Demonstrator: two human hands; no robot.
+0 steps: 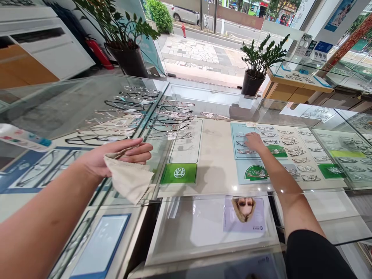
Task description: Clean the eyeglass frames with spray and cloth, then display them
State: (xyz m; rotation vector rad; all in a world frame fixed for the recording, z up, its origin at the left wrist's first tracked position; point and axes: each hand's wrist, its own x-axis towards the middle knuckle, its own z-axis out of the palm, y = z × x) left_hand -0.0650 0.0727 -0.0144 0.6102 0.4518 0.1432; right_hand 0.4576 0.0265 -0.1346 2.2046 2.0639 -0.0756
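My left hand (128, 155) is closed round a beige cleaning cloth (128, 178), which hangs down from the fingers above the glass counter. Reaching out over the display, my right hand (255, 142) has its fingers bent together at a pair of eyeglasses (241, 143) on a light blue card (236, 153). The fingertips seem to pinch the frame, though they are small and partly hidden. More eyeglasses (269, 135) lie in columns just right of that hand. A long row of eyeglasses (171, 120) lies folded on the glass top beyond my left hand.
A white bottle with a blue cap (24, 137) lies at the left. Green brand cards (186, 176) and a poster (229, 217) are in the glass display case. Two potted plants (128, 58) stand behind the counter, near the window. A red fire extinguisher (99, 53) stands behind left.
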